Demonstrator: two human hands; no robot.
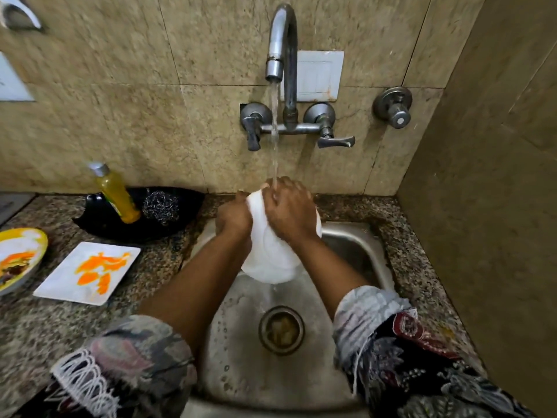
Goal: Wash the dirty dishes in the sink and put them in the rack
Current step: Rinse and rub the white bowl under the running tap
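A white round plate (271, 260) is held tilted on edge over the steel sink (355, 251), under the running stream from the tap (281, 40). My left hand (233, 218) grips its left rim. My right hand (289, 209) lies across the plate's upper face with fingers curled over the top edge, and the water falls on them. On the counter to the left lie a white square plate (60, 285) smeared with orange and a yellow-rimmed bowl (18, 257) with food remains.
A black dish (99, 224) at the back of the counter holds a yellow soap bottle (119, 196) and a steel scrubber (161, 206). The sink drain (281, 330) is below the plate. A tiled wall closes the right side. No rack is in view.
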